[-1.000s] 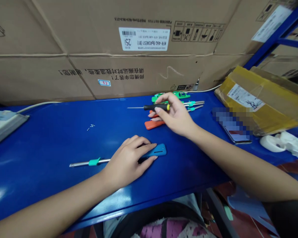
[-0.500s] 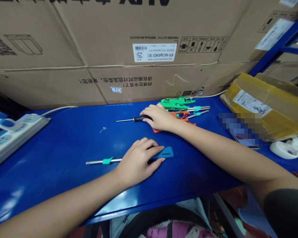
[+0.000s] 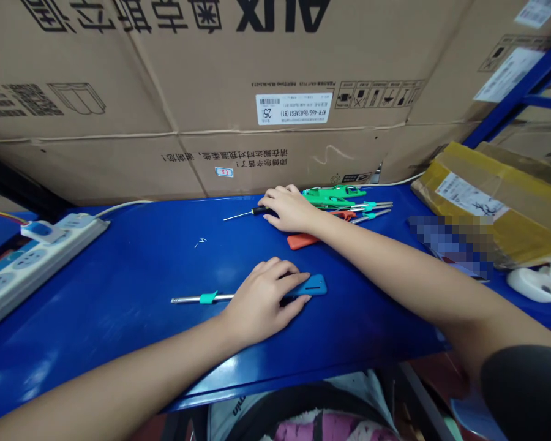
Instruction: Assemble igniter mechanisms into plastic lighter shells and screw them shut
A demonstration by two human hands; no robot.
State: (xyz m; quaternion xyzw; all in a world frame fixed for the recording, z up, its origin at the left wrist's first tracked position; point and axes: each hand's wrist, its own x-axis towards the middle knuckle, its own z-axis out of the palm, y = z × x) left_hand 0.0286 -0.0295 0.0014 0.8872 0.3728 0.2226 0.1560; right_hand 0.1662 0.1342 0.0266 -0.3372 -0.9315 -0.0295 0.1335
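Note:
My left hand (image 3: 266,300) is closed over a blue long-necked lighter (image 3: 316,285) lying flat on the table. Out to the left runs its metal tube (image 3: 188,299), with a teal tab (image 3: 208,298) around it; my fingers cover the middle of the body. Farther back, my right hand (image 3: 287,209) is wrapped round the black handle of a screwdriver (image 3: 259,210), whose thin shaft points left. Just beside that hand lie green lighters (image 3: 333,196) and orange lighters (image 3: 302,241), partly hidden by my hand and forearm.
A white power strip (image 3: 41,257) lies along the left side of the blue table (image 3: 133,282). Small white slivers (image 3: 201,241) rest near the middle. Large cardboard boxes (image 3: 229,135) wall off the back. At right are a yellow-taped parcel (image 3: 475,202) and a white object (image 3: 532,285).
My right hand has shifted slightly back and left with the screwdriver, tilting its shaft and uncovering more of an orange lighter. My left hand stays on the blue lighter. The view has moved a little.

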